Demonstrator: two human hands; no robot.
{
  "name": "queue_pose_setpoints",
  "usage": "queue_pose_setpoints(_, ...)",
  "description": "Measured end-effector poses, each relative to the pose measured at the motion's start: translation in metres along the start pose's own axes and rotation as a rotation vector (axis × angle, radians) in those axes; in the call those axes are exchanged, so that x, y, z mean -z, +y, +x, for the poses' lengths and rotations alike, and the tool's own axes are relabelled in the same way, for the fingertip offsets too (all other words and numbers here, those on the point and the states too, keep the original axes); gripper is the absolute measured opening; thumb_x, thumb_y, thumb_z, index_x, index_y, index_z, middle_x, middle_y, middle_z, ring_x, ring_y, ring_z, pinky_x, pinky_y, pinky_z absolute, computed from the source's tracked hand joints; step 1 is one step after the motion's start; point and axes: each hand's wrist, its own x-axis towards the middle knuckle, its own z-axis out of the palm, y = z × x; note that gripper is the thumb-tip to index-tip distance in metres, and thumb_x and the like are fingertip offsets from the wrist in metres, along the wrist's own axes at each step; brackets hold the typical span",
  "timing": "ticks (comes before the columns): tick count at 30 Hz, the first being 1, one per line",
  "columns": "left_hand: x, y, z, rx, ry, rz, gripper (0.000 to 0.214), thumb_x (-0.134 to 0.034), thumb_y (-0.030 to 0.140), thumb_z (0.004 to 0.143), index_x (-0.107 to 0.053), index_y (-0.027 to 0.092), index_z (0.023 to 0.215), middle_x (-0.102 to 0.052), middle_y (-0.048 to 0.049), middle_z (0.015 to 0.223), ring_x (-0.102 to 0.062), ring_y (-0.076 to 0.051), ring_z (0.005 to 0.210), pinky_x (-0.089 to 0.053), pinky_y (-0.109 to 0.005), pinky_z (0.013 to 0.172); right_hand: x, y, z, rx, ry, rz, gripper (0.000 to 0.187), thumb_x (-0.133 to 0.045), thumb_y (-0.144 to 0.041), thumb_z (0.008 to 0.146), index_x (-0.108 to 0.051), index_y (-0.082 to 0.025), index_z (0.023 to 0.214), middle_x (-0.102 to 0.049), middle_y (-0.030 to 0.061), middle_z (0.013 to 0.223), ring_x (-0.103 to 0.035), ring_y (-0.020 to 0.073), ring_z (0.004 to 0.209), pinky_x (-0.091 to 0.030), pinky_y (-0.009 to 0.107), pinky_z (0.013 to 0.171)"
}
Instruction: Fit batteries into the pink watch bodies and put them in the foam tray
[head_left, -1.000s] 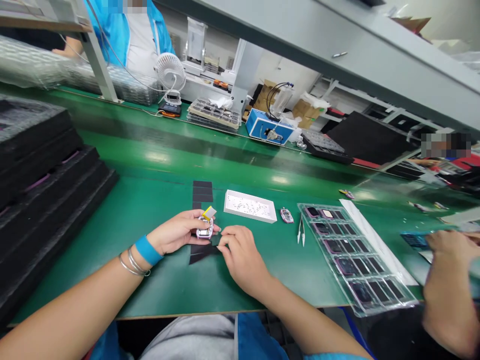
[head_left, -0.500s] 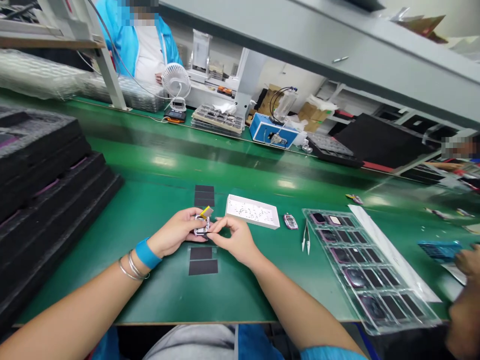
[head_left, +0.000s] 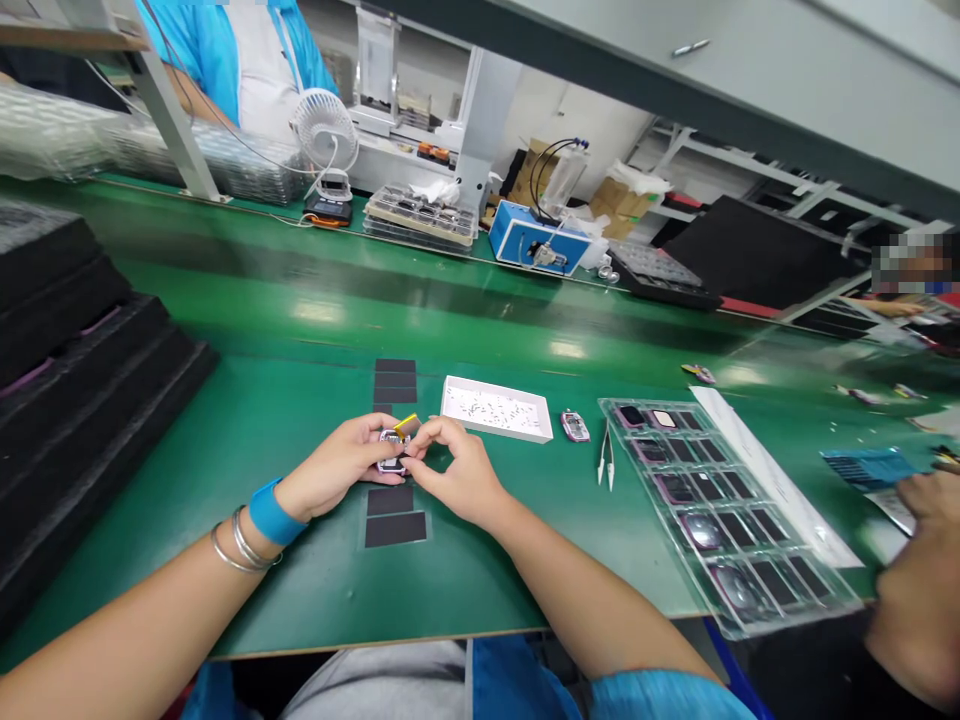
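Observation:
My left hand (head_left: 352, 457) is closed around a small open device housing (head_left: 390, 452), rounded like a watch case, with a yellow flat cable (head_left: 406, 425) sticking up from its top. Thumb and forefinger of my right hand (head_left: 454, 465) are pinched at the housing's right edge; what they hold, if anything, is too small to make out. Black rectangular sheets (head_left: 395, 528) lie on the green bench just below my hands, and more black sheets (head_left: 395, 380) lie beyond them. A white box (head_left: 496, 408) with many tiny dark parts stands past my right hand.
Another housing (head_left: 575, 426) and white tweezers (head_left: 605, 458) lie to the right, beside a clear compartment tray (head_left: 720, 500) of dark parts. Black foam trays (head_left: 82, 400) are stacked at left. A co-worker's hand (head_left: 930, 510) is at the right edge. A metal beam (head_left: 712, 90) crosses overhead.
The view has shifted a little. My right fingertips have moved slightly up along the housing's right edge, and a black bit seen at its lower edge shows less. My left hand keeps its hold.

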Motion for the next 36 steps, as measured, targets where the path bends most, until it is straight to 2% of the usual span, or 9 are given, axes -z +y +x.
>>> queue_pose_setpoints(9, -0.001, -0.001, 0.000, -0.002, -0.008, 0.004, 0.027, -0.074, 0.030, 0.067, -0.060, 0.017, 0.087, -0.062, -0.0023, 0.082, -0.059, -0.013, 0.073, -0.053, -0.026, 0.069, -0.001, -0.005, 0.000, 0.058, 0.029, -0.133, 0.012, -0.061, -0.015, 0.073, -0.053, -0.022, 0.077, -0.061, -0.0026, 0.072, -0.058, 0.0148, 0.076, -0.043, 0.034, 0.088)
queue_pose_setpoints(16, -0.002, -0.001, -0.001, -0.007, 0.004, -0.013, 0.031, -0.076, 0.031, 0.065, -0.060, 0.017, 0.088, -0.062, -0.0020, 0.082, -0.059, -0.013, 0.072, -0.052, -0.026, 0.068, -0.002, -0.001, 0.000, 0.180, -0.002, -0.286, 0.011, -0.057, -0.015, 0.075, -0.052, -0.023, 0.080, -0.060, -0.0048, 0.073, -0.058, 0.0120, 0.070, -0.030, 0.040, 0.105)
queue_pose_setpoints(19, -0.002, -0.003, 0.001, -0.025, 0.017, -0.031, 0.033, -0.077, 0.031, 0.063, -0.059, 0.016, 0.087, -0.062, -0.0014, 0.080, -0.059, -0.013, 0.072, -0.053, -0.026, 0.068, -0.003, -0.001, -0.002, 0.230, -0.010, -0.379, 0.013, -0.056, -0.012, 0.077, -0.052, -0.022, 0.084, -0.060, -0.0025, 0.076, -0.057, 0.0141, 0.077, -0.033, 0.041, 0.101)
queue_pose_setpoints(22, -0.002, -0.005, 0.002, -0.044, 0.029, -0.043, 0.033, -0.077, 0.033, 0.064, -0.058, 0.017, 0.086, -0.063, -0.0016, 0.080, -0.060, -0.014, 0.073, -0.053, -0.025, 0.067, -0.003, -0.004, -0.004, 0.205, 0.036, -0.440, 0.014, -0.056, -0.013, 0.077, -0.054, -0.021, 0.088, -0.059, 0.0037, 0.087, -0.053, 0.0187, 0.090, -0.040, 0.039, 0.091)
queue_pose_setpoints(24, -0.001, -0.006, 0.002, -0.033, 0.018, -0.043, 0.032, -0.076, 0.032, 0.067, -0.056, 0.017, 0.087, -0.065, -0.0029, 0.083, -0.062, -0.015, 0.078, -0.053, -0.025, 0.068, -0.002, -0.005, -0.003, 0.127, 0.072, -0.380, 0.024, -0.060, -0.014, 0.074, -0.055, -0.020, 0.096, -0.057, 0.0067, 0.100, -0.051, 0.0206, 0.099, -0.041, 0.038, 0.090)
queue_pose_setpoints(27, -0.002, -0.007, 0.001, -0.021, -0.020, -0.027, 0.031, -0.074, 0.031, 0.070, -0.056, 0.018, 0.091, -0.065, -0.0037, 0.085, -0.063, -0.016, 0.081, -0.054, -0.027, 0.071, -0.001, 0.000, 0.002, -0.097, 0.091, -0.076, 0.042, -0.068, -0.022, 0.070, -0.051, -0.020, 0.108, -0.057, 0.0060, 0.106, -0.054, 0.0185, 0.098, -0.045, 0.035, 0.088)
queue_pose_setpoints(30, -0.002, -0.006, 0.001, -0.014, -0.045, -0.019, 0.029, -0.073, 0.030, 0.071, -0.056, 0.017, 0.091, -0.065, -0.0037, 0.084, -0.065, -0.018, 0.080, -0.054, -0.028, 0.072, 0.000, 0.008, 0.007, -0.241, 0.081, 0.201, 0.026, -0.065, -0.030, 0.076, -0.057, -0.019, 0.098, -0.063, 0.0024, 0.089, -0.060, 0.0149, 0.081, -0.049, 0.030, 0.079)
queue_pose_setpoints(33, -0.001, -0.003, 0.000, 0.014, -0.071, -0.068, 0.027, -0.071, 0.028, 0.072, -0.057, 0.016, 0.091, -0.065, -0.0057, 0.089, -0.066, -0.021, 0.084, -0.054, -0.029, 0.074, 0.000, 0.009, 0.009, -0.210, 0.109, 0.236, 0.011, -0.061, -0.029, 0.081, -0.061, -0.018, 0.084, -0.064, 0.0003, 0.078, -0.060, 0.0131, 0.069, -0.049, 0.027, 0.071)
queue_pose_setpoints(36, -0.001, -0.002, 0.000, 0.025, -0.134, -0.126, 0.035, -0.072, 0.020, 0.067, -0.057, 0.016, 0.098, -0.066, -0.0074, 0.097, -0.065, -0.021, 0.091, -0.053, -0.029, 0.082, 0.002, 0.004, 0.008, -0.121, 0.190, 0.104, 0.006, -0.063, -0.024, 0.080, -0.065, -0.019, 0.083, -0.065, 0.0002, 0.079, -0.059, 0.0133, 0.073, -0.047, 0.026, 0.073)
